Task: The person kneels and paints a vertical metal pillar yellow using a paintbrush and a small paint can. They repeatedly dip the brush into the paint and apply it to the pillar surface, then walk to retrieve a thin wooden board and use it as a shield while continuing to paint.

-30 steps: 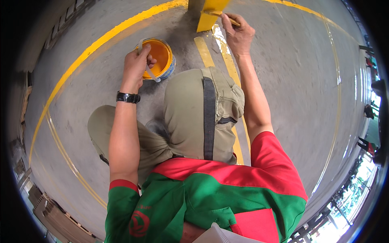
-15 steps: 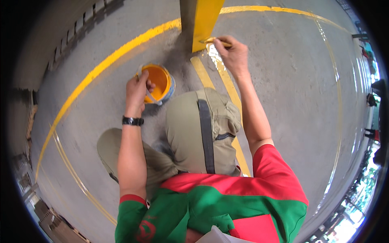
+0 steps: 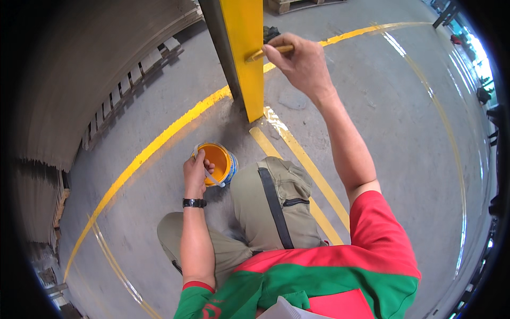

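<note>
A paintbrush is pinched in my right hand, its bristles against the face of a yellow post. The post's left side is dark and unpainted-looking. Lower left, my left hand grips the pale handle of a paint bucket. Orange-yellow paint coats the bucket's inside, and its outer wall shows blue and white. The bucket hangs or stands just left of my bent knee; whether its base touches the floor I cannot tell.
Yellow lines curve across the grey floor behind the post. Two tape-like yellow strips run from the post's foot past my knee. Tall stacked sheets stand on pallets at the left. Another pallet lies at the far edge.
The view has tilted up, showing more of the post. My right hand has moved the brush from near the post's foot to higher up its face. My left hand still holds the bucket.
</note>
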{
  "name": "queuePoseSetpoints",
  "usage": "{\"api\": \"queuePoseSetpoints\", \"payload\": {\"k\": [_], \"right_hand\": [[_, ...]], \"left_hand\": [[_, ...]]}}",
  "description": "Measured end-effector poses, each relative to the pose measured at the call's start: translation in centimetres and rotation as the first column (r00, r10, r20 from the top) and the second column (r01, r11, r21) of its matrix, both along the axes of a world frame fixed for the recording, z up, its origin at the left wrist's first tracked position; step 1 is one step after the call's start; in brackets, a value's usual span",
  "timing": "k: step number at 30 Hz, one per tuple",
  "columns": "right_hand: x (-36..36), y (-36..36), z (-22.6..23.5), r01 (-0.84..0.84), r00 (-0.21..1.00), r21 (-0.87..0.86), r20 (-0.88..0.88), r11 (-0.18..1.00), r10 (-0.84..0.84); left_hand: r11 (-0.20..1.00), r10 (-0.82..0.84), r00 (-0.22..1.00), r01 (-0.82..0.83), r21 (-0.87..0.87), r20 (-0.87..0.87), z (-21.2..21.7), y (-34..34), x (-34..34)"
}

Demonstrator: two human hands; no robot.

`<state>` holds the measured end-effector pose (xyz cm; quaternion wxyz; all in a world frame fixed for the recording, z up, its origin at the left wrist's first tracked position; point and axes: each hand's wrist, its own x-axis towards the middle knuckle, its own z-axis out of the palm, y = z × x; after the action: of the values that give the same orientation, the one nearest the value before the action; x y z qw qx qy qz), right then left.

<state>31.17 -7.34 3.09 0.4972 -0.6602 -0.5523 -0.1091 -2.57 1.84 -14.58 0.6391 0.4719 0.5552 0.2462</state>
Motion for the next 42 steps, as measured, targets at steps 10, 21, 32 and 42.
{"api": "queuePoseSetpoints", "payload": {"k": [10, 21, 32, 42], "right_hand": [[-1.6, -1.4, 19.2, -0.007, 1.000, 0.013, -0.016, 1.000, 0.007], [-1.7, -2.5, 29.8, 0.041, 0.976, 0.273, 0.196, 0.961, -0.097], [-3.0, -4.2, 34.8, -0.073, 0.995, 0.599, 0.095, 0.798, 0.019], [-0.2, 0.8, 30.4, -0.215, 0.961, 0.788, 0.276, 0.577, -0.019]], "left_hand": [[1.000, -0.008, 1.000, 0.008, -0.009, -0.008, -0.4, 0.0, -0.6], [1.000, 0.011, 1.000, -0.011, -0.005, 0.026, -1.6, 0.3, -0.9], [1.000, 0.004, 1.000, -0.003, -0.029, 0.027, -1.8, 0.6, -0.8], [1.000, 0.001, 0.998, -0.001, -0.009, 0.063, -1.4, 0.3, -0.8]]}}
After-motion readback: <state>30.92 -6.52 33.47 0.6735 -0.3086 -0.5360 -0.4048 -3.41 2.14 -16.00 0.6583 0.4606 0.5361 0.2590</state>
